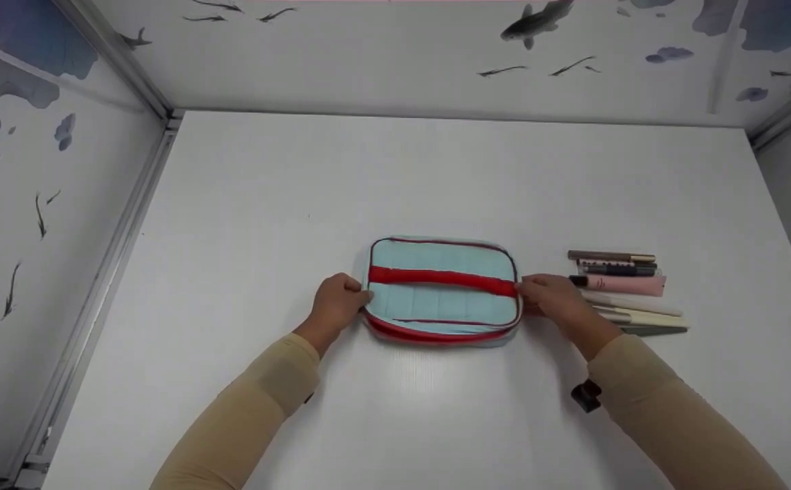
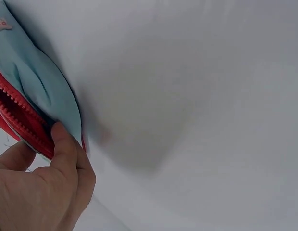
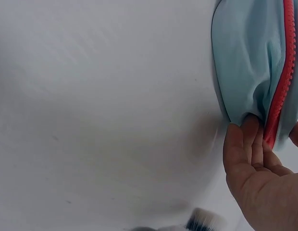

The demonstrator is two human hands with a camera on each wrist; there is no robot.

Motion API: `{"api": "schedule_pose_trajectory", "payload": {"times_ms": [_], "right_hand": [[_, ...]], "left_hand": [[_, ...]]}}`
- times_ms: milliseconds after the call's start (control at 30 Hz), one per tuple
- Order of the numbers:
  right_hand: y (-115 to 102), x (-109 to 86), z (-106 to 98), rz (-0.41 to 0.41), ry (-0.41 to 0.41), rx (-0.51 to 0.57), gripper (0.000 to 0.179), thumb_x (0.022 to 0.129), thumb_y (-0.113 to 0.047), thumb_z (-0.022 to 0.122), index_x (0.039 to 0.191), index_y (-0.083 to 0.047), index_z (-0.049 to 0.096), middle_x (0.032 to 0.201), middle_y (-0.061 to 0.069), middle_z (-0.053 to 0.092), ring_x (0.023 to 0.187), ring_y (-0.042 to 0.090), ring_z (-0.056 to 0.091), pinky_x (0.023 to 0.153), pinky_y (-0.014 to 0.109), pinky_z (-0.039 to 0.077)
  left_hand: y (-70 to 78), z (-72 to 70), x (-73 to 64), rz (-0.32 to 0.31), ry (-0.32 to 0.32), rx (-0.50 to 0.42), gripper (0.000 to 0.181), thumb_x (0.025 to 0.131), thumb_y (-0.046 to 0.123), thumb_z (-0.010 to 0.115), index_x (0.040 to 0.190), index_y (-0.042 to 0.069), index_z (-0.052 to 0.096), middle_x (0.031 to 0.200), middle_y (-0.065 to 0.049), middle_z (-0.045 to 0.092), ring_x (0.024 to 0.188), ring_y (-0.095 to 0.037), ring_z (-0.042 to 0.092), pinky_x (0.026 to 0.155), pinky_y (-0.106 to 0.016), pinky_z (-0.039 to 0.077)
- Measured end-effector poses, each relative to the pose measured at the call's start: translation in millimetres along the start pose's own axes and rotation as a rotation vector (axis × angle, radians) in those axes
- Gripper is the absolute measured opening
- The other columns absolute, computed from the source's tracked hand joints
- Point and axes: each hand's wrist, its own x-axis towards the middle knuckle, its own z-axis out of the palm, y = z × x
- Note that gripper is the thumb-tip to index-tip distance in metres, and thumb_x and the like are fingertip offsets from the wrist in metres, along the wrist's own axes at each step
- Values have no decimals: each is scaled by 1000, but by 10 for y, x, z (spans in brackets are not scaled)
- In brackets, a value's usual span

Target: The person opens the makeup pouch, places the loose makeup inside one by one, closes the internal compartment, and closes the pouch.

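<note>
A light-blue zippered pouch [image 1: 436, 255] with a red strap [image 1: 440, 277] across its top lies on the white table between my hands. My left hand [image 1: 337, 303] grips its left end. In the left wrist view, thumb and fingers pinch the pouch's end beside the red zipper [image 2: 21, 115], whose two rows of teeth stand apart there. At the opposite end, my right hand [image 1: 559, 299] holds the pouch near the strap's base. The right wrist view shows the fingers [image 3: 235, 144] against the blue fabric under the zipper, with the thumb on the other side.
To the right of the pouch lie a brown pencil [image 1: 600, 255], a dark pen [image 1: 620, 270], a pink tube [image 1: 630, 285] and several slim brushes [image 1: 647, 318], partly behind my right hand. White panels [image 1: 368, 61] with fish prints border the table [image 1: 266, 190].
</note>
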Motion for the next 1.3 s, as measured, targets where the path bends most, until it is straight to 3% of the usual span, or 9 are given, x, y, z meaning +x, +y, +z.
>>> {"api": "schedule_pose_trajectory", "payload": {"times_ms": [233, 367, 500, 600, 933, 1300], "right_hand": [[7, -8, -29, -5, 3, -18, 57, 100, -34, 48, 142, 3, 41, 138, 20, 49, 122, 30, 51, 104, 41, 41], [44, -72, -74, -59, 25, -48, 57, 100, -35, 48, 143, 1, 39, 141, 20, 46, 125, 32, 48, 104, 43, 41], [109, -154, -129, -152, 80, -167, 52, 100, -30, 50, 143, 0, 42, 141, 21, 47, 127, 35, 46, 104, 49, 40], [138, -196, -138, -188, 114, -259, 50, 99, -26, 54, 142, -2, 44, 136, 21, 51, 125, 36, 46, 102, 52, 40], [143, -220, -93, -249, 140, -341, 51, 97, -25, 59, 140, -2, 46, 132, 19, 55, 122, 35, 51, 97, 48, 47], [161, -184, -27, -252, 168, -358, 52, 98, -29, 58, 143, -7, 44, 138, 17, 50, 125, 37, 47, 97, 48, 46]], "left_hand": [[-39, -37, 0, 43, -2, 10, 27, 93, 22, 63, 113, 4, 58, 105, -9, 59, 96, -22, 54, 82, -31, 49], [-99, -80, 1, 147, 31, 64, 28, 94, 22, 61, 114, 4, 59, 107, -9, 61, 99, -22, 56, 86, -34, 50], [-156, -143, -23, 265, 61, 140, 25, 94, 15, 60, 116, 3, 60, 111, -10, 62, 105, -23, 57, 92, -37, 49], [-196, -183, -43, 305, 63, 197, 28, 93, 11, 61, 119, 3, 59, 115, -10, 61, 108, -24, 56, 95, -38, 47], [-258, -183, -23, 328, 74, 239, 37, 92, 15, 65, 127, 7, 58, 123, -9, 60, 116, -24, 54, 101, -39, 44], [-306, -126, 19, 371, 70, 280, 45, 92, 15, 65, 136, 9, 53, 132, -7, 57, 127, -23, 49, 107, -39, 38]]}}
